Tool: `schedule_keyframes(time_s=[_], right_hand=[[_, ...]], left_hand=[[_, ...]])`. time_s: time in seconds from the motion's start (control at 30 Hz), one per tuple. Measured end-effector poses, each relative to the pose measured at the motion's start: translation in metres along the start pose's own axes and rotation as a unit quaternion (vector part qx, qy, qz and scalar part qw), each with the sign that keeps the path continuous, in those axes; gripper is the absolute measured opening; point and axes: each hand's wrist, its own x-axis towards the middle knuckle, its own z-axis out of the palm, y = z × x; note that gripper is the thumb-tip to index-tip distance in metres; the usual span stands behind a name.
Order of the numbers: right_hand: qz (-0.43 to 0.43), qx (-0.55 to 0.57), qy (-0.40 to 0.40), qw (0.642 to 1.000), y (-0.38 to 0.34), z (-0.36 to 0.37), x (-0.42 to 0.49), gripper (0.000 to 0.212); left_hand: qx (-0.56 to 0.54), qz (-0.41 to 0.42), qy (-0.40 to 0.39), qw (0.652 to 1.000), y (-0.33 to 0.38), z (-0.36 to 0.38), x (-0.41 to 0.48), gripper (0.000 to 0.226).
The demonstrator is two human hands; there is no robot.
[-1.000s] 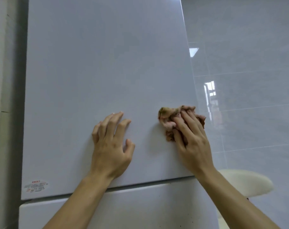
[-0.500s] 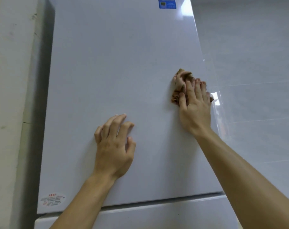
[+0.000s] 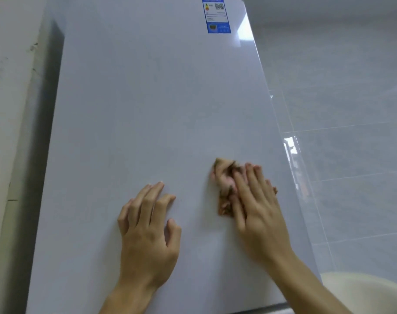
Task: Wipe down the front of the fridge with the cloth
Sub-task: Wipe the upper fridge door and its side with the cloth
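Pressing the cloth flat-fingered, the right hand wipes the fridge door; the left hand rests spread. Upper part likely left to do.

Showing a glossy grey tiled wall at the right, catching a bright reflection — showing a scuffed pale wall at the left, and a cream rounded object at bottom right.

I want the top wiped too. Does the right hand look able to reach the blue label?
Probably yes: only bare fridge door lies between the right hand and the blue label, though it sits high.
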Motion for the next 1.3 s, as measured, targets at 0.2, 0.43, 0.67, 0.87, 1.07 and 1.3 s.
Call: schedule_keyframes(time_s=[0.2, 0.43, 0.67, 0.87, 1.07, 1.3], right_hand=[[0.117, 0.005, -0.031, 0.993, 0.007, -0.008, 0.096, 0.066], [-0.004, 0.024, -0.011, 1.0, -0.007, -0.001, 0.03, 0.055], [-0.203, 0.026, -0.095, 0.974, -0.023, -0.016, -0.085, 0.047], [-0.06, 0.017, 0.015, 0.998, -0.01, -0.008, 0.032, 0.045], [0.029, 0.033, 0.03, 0.999, -0.05, 0.022, 0.077, 0.049], [-0.192, 0.074, -0.092, 0.974, -0.086, 0.015, -0.063, 0.046]], left_hand=[[0.041, 0.005, 0.006, 0.999, -0.008, 0.005, 0.036, 0.05], [0.045, 0.013, -0.008, 0.999, -0.013, 0.005, 0.045, 0.053], [0.055, 0.01, -0.035, 0.998, -0.03, -0.008, 0.033, 0.055], [0.044, 0.018, -0.064, 0.997, -0.045, -0.021, 0.033, 0.056], [0.002, 0.016, -0.084, 0.996, -0.05, -0.026, 0.035, 0.06], [-0.06, 0.0, -0.073, 0.996, -0.051, -0.023, 0.03, 0.063]])
